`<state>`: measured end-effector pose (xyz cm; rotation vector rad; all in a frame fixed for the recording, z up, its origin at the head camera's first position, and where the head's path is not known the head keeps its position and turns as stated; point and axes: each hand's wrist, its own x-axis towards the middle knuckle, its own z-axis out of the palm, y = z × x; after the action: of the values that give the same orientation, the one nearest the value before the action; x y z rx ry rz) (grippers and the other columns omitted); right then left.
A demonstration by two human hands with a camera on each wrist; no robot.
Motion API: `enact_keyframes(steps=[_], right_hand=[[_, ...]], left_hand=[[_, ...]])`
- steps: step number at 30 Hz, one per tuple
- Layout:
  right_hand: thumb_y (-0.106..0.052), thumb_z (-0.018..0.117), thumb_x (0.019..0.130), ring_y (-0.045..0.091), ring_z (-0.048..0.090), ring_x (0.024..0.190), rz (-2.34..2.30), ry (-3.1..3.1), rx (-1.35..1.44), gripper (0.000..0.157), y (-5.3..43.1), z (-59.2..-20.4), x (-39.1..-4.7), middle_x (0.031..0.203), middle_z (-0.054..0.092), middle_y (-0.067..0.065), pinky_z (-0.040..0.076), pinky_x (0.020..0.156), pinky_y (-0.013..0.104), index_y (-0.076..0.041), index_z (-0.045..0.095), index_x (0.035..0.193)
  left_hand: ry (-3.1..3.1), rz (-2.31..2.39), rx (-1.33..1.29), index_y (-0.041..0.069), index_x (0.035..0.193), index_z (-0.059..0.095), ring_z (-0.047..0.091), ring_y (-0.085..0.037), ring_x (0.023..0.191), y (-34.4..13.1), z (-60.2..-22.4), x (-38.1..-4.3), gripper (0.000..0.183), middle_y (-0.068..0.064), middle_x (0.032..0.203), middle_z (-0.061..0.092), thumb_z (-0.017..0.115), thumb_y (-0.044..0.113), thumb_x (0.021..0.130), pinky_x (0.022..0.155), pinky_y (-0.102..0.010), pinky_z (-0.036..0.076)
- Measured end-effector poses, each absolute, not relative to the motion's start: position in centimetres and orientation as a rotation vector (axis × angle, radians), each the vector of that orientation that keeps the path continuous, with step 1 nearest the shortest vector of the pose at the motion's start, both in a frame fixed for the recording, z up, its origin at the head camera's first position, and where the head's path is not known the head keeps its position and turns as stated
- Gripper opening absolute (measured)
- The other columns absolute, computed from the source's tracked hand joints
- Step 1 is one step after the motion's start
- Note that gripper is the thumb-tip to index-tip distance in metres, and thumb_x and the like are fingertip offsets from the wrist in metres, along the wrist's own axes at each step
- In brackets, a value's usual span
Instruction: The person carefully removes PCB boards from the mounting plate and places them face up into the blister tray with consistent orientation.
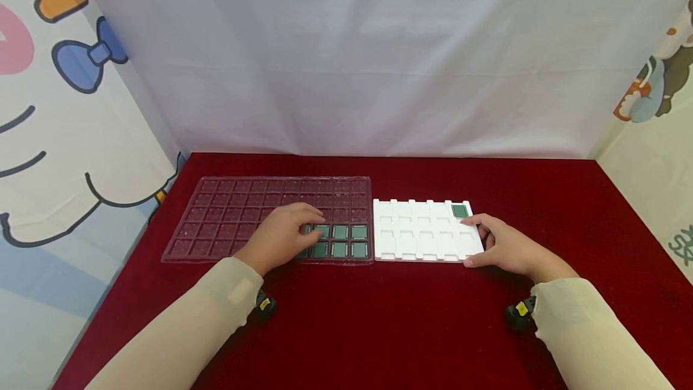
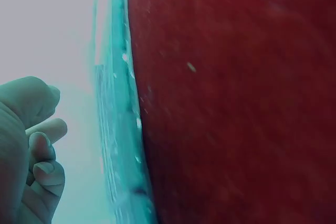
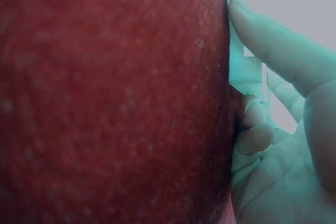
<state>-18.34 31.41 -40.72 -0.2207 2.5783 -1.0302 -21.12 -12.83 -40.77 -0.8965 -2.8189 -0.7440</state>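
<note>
A clear plastic tray (image 1: 238, 215) with a grid of pockets lies at the left, with several green square chips (image 1: 340, 232) in its front right pockets. Over these chips is my left hand (image 1: 284, 233), its thumb and index fingertip apart and the other fingers curled. Nothing shows between them in the left wrist view. To the right, touching or nearly touching the clear tray, sits a white tray (image 1: 417, 247). One green chip (image 1: 459, 211) lies in its far right pocket. My right hand (image 1: 506, 247) holds the white tray at its right end, thumb at the front corner.
A dark red cloth (image 1: 379, 324) covers the table. White fabric (image 1: 379, 65) hangs behind it, and printed cartoon panels stand at both sides. Black wrist cameras are strapped below each sleeve.
</note>
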Motion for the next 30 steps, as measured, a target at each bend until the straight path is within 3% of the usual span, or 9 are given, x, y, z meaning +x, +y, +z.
enact_keyframes(steps=[10,21,25,30], right_hand=[[-0.025,0.09,0.08,0.025,0.047,0.082,-1.035,2.577,-0.214,0.087,31.3,-40.6,-18.3,0.106,0.053,0.013,0.042,0.064,0.028,0.0,0.043,0.149],[-0.026,0.09,0.081,0.025,0.048,0.084,-1.021,2.58,-0.207,0.088,31.3,-40.5,-18.3,0.107,0.052,0.013,0.043,0.065,0.029,0.0,0.042,0.15],[-0.026,0.09,0.08,0.025,0.048,0.084,-1.026,2.578,-0.207,0.088,31.3,-40.6,-18.2,0.108,0.052,0.013,0.043,0.064,0.029,0.0,0.043,0.15],[-0.025,0.09,0.081,0.025,0.048,0.083,-1.031,2.576,-0.206,0.088,31.4,-40.6,-18.2,0.108,0.052,0.013,0.043,0.064,0.028,0.0,0.043,0.15]], left_hand=[[-2.813,-0.796,-0.942,0.007,0.118,0.078,0.065,-0.024,0.119,-10.7,-39.9,-21.2,0.026,-0.005,0.125,0.07,0.074,0.016,0.094,0.102,-0.042,0.052],[-2.775,-0.933,-1.011,0.007,0.118,0.078,0.066,-0.017,0.106,-7.7,-39.4,-21.3,0.024,-0.003,0.126,0.07,0.072,0.015,0.096,0.09,-0.034,0.056],[-2.749,-0.963,-1.05,0.007,0.117,0.078,0.063,-0.014,0.093,-6.7,-39.4,-21.4,0.023,-0.003,0.126,0.07,0.071,0.014,0.096,0.08,-0.031,0.055],[-2.721,-0.967,-1.082,0.008,0.117,0.078,0.065,-0.014,0.098,-5.4,-39.3,-21.4,0.022,-0.002,0.124,0.07,0.072,0.016,0.097,0.083,-0.029,0.055]])
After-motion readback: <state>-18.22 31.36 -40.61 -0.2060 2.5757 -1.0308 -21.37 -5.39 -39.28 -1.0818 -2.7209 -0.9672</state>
